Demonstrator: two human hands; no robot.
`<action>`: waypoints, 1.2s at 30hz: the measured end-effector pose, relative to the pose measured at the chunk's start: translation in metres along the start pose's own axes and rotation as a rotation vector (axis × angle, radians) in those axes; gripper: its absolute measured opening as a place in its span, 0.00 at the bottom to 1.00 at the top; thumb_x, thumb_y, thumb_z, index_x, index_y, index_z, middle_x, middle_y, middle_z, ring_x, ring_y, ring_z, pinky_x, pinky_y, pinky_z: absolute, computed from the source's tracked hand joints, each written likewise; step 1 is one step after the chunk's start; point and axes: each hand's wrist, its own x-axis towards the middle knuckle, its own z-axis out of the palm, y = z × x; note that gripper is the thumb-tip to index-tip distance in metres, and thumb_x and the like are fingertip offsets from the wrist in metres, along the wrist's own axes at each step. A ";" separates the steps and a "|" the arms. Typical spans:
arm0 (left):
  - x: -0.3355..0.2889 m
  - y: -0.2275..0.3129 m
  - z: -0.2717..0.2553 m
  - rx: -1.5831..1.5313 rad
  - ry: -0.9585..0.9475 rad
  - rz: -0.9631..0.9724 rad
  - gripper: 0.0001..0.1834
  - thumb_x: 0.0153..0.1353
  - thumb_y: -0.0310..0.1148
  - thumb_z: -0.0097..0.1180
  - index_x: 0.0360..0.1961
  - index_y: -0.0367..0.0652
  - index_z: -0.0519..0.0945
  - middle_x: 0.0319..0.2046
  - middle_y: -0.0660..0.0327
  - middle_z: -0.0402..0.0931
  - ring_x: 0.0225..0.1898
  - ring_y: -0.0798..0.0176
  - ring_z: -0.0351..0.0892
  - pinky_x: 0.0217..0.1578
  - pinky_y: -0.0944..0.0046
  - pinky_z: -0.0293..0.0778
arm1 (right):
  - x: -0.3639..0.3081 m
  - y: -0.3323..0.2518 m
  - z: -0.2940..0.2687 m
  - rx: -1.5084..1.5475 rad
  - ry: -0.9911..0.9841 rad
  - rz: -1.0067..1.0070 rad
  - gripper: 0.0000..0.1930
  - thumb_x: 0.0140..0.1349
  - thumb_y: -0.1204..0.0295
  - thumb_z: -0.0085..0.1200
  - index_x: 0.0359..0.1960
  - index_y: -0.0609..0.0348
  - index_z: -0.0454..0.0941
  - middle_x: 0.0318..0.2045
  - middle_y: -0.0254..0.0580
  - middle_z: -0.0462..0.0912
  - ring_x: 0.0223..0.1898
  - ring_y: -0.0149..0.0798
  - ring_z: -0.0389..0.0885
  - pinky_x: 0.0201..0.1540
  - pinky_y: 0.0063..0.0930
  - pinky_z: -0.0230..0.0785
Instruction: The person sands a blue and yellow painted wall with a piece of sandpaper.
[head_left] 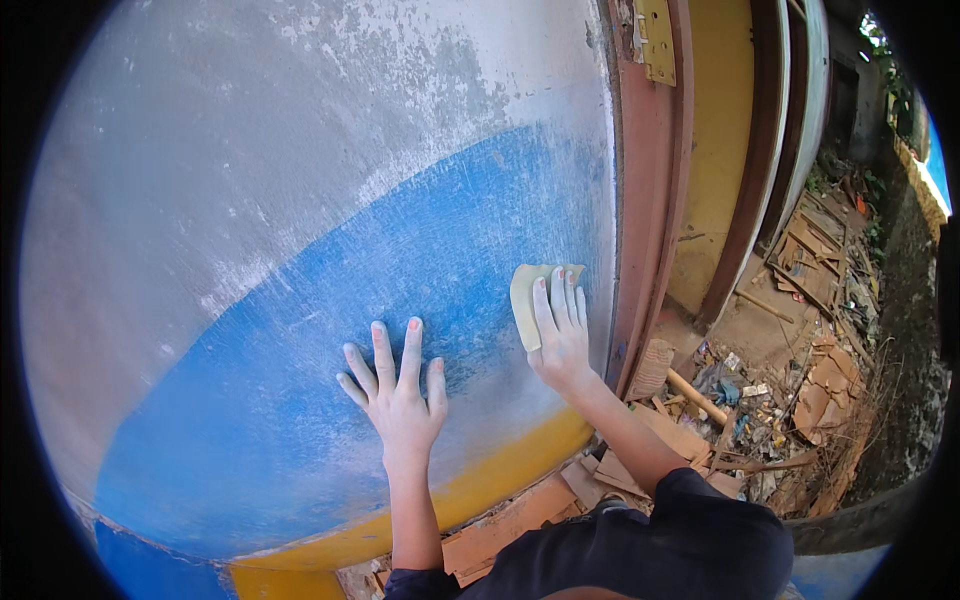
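My left hand (400,400) lies on the painted wall (300,330) with its fingers spread, holding nothing. Pale dust coats both hands. Farther right, close to the wall's edge, my right hand (562,345) presses a pale yellowish sheet of sandpaper (524,308) against the blue paint. Its fingers lie over the sheet, whose left and top edges show past them. The blue area is scuffed and whitish in patches, with worn grey-white paint above and a yellow band (500,468) below.
A reddish-brown door frame (648,200) with a yellow hinge (657,42) borders the wall on the right. Beyond stands a yellow panel (715,150). Broken boards, a bamboo piece (697,397), cardboard (828,390) and litter cover the ground at right. A rough dark wall (915,330) runs along the far right.
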 end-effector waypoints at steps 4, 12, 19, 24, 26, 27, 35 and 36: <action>0.004 -0.053 -0.025 0.008 0.109 -0.027 0.28 0.66 0.44 0.55 0.69 0.64 0.72 0.76 0.56 0.51 0.77 0.36 0.38 0.69 0.28 0.30 | 0.171 -0.018 -0.076 -0.061 0.248 -0.206 0.34 0.61 0.71 0.50 0.71 0.65 0.60 0.69 0.63 0.63 0.70 0.65 0.61 0.71 0.55 0.52; 0.009 -0.104 -0.065 0.146 0.167 0.011 0.29 0.70 0.41 0.46 0.73 0.59 0.65 0.78 0.57 0.47 0.78 0.42 0.34 0.72 0.34 0.29 | 0.121 -0.051 -0.023 0.024 0.314 -0.188 0.34 0.66 0.66 0.50 0.71 0.71 0.57 0.68 0.69 0.62 0.70 0.69 0.57 0.73 0.55 0.49; 0.048 -0.107 -0.112 0.211 0.197 0.108 0.29 0.70 0.42 0.47 0.73 0.62 0.65 0.78 0.59 0.47 0.78 0.42 0.35 0.72 0.33 0.31 | 0.283 -0.068 -0.093 0.064 0.397 -0.347 0.33 0.68 0.64 0.49 0.70 0.72 0.59 0.68 0.70 0.62 0.71 0.67 0.56 0.74 0.51 0.46; 0.100 -0.090 -0.129 0.252 0.226 0.194 0.29 0.70 0.41 0.48 0.73 0.67 0.65 0.78 0.60 0.46 0.78 0.42 0.37 0.72 0.33 0.35 | 0.271 -0.064 -0.085 0.121 0.385 -0.361 0.33 0.69 0.63 0.48 0.70 0.71 0.58 0.69 0.68 0.61 0.72 0.67 0.55 0.74 0.53 0.45; 0.108 -0.086 -0.138 0.287 0.262 0.169 0.29 0.70 0.41 0.48 0.73 0.67 0.64 0.78 0.61 0.46 0.78 0.42 0.37 0.72 0.33 0.35 | 0.196 -0.074 -0.059 0.116 0.285 -0.341 0.34 0.68 0.62 0.49 0.71 0.69 0.57 0.70 0.66 0.61 0.72 0.67 0.55 0.74 0.54 0.45; 0.109 -0.082 -0.133 0.300 0.251 0.173 0.29 0.70 0.41 0.47 0.73 0.68 0.64 0.78 0.61 0.45 0.78 0.42 0.37 0.72 0.33 0.36 | 0.166 -0.073 -0.048 0.110 0.200 -0.310 0.36 0.67 0.62 0.49 0.72 0.69 0.56 0.70 0.65 0.60 0.72 0.67 0.56 0.74 0.54 0.45; 0.178 -0.018 -0.140 0.278 0.321 0.240 0.30 0.70 0.43 0.47 0.73 0.71 0.62 0.77 0.61 0.47 0.78 0.43 0.38 0.72 0.34 0.39 | 0.359 -0.065 -0.132 0.027 0.335 -0.505 0.36 0.67 0.62 0.49 0.74 0.62 0.53 0.71 0.60 0.60 0.73 0.62 0.54 0.74 0.51 0.46; 0.189 -0.011 -0.140 0.244 0.337 0.249 0.30 0.70 0.43 0.47 0.73 0.71 0.62 0.77 0.62 0.48 0.78 0.44 0.39 0.73 0.35 0.39 | 0.374 -0.061 -0.140 0.038 0.343 -0.495 0.36 0.67 0.62 0.49 0.74 0.60 0.53 0.72 0.58 0.59 0.74 0.61 0.54 0.74 0.50 0.46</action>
